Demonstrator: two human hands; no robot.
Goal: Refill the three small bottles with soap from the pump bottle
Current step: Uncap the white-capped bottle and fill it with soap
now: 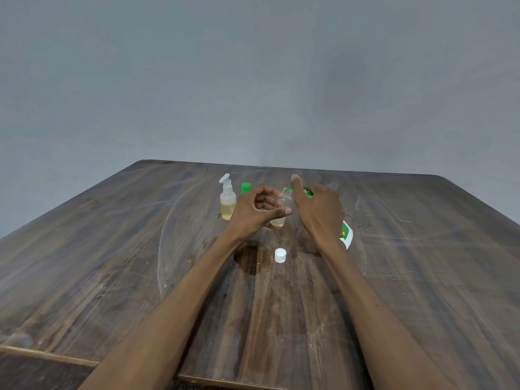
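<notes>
At the centre of the frame, the left hand (260,211) is gripping an uncapped small bottle (281,209), held nearly upright. The right hand (318,209) is clutching the green-and-white pump bottle (346,233), its nozzle meeting the bottle's mouth from the right. A white cap (280,255) is lying just below; open table (112,263) is surrounding both arms.
</notes>
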